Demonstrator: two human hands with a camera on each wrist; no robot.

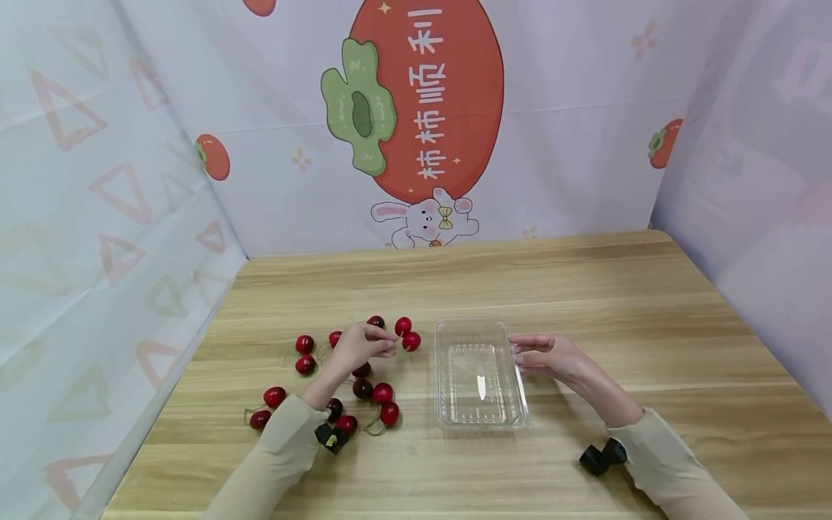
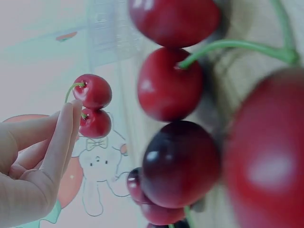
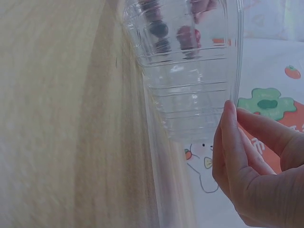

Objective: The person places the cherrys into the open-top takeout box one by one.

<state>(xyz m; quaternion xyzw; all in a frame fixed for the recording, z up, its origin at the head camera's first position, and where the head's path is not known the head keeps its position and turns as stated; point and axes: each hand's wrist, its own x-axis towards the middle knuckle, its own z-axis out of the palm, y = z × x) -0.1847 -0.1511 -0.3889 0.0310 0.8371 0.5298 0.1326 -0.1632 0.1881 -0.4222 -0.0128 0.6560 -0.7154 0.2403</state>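
Observation:
My left hand [image 1: 359,348] pinches the green stems of a pair of red cherries [image 1: 411,341], held off the table just left of the container. In the left wrist view both cherries [image 2: 93,91] hang beyond the fingertips [image 2: 76,105]. A clear plastic container [image 1: 479,372] stands on the table with nothing in it. On its right side, my right hand [image 1: 565,359] grips the rim between thumb and fingers. The right wrist view shows that rim [image 3: 236,61] from the side, with the thumb and fingers meeting at it.
Several loose cherries, bright red and dark, lie around and under my left forearm, among them a red pair [image 1: 274,396] at the far left and another red cherry [image 1: 389,413] nearer the container. The wooden table [image 1: 585,289] meets a printed cloth [image 1: 572,159] at the back.

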